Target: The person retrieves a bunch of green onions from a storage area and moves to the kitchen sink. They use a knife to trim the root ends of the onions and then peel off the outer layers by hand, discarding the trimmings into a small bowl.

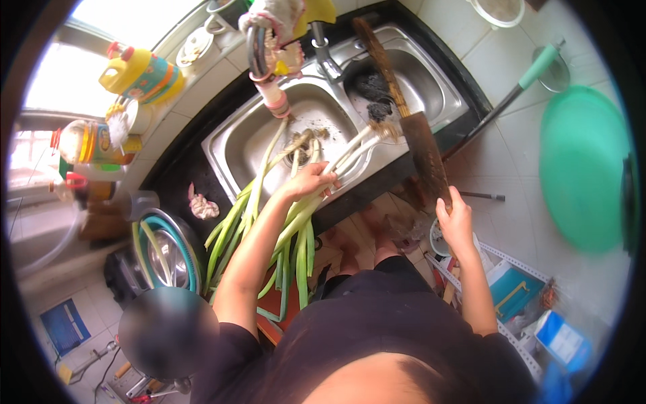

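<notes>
My left hand (314, 181) grips the pale stems of several long green onions (348, 151) above the front rim of the steel double sink (237, 132). Their roots (384, 129) lie toward the right basin, and the green leaves (302, 252) hang over the counter's front edge. More green onions (262, 177) rest in the left basin, with root ends near the drain. In my right hand (456, 217) is a broad, dark brown blade, apparently a cleaver (426, 156), its far end near the roots. A rough wooden strip (386, 65) extends beyond it across the right basin; whether they join is unclear.
A cloth-draped faucet (275, 96) hangs over the left basin. Black clumps (373, 86) lie in the right basin. Steel and teal bowls (194, 252) stand at left, near a crumpled cloth (203, 206). A green basin (583, 169) and a pole (504, 101) are at right.
</notes>
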Action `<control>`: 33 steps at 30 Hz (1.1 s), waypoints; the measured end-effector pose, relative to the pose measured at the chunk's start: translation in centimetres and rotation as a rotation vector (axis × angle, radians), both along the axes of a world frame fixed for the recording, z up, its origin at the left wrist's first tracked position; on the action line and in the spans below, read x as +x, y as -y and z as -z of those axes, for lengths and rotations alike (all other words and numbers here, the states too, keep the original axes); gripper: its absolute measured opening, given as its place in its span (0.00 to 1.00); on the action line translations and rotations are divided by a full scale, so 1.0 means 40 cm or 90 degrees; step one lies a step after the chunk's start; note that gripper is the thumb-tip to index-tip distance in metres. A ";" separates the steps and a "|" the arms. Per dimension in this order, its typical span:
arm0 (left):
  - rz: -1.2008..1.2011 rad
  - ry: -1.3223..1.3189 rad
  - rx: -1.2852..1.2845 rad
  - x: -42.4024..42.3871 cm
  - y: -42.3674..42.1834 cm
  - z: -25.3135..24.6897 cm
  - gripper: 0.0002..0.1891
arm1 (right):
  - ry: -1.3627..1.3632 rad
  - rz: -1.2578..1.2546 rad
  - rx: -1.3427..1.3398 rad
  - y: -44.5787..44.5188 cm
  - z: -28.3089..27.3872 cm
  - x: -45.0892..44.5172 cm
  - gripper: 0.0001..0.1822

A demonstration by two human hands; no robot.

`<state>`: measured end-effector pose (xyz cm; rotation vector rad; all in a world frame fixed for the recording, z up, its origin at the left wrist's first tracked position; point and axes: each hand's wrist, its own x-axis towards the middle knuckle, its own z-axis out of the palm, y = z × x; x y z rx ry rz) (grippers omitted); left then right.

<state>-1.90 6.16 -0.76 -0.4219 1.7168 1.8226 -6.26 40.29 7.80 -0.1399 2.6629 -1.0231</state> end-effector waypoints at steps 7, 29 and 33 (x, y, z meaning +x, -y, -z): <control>0.021 0.075 -0.119 -0.019 -0.032 0.043 0.14 | -0.051 -0.137 0.161 0.006 0.000 0.007 0.10; 0.138 0.037 -0.354 -0.042 -0.051 0.079 0.13 | 0.029 -0.123 0.187 0.056 0.091 0.008 0.15; 0.146 0.022 -0.365 -0.040 -0.047 0.103 0.13 | 0.039 -0.121 0.204 0.081 0.114 0.002 0.12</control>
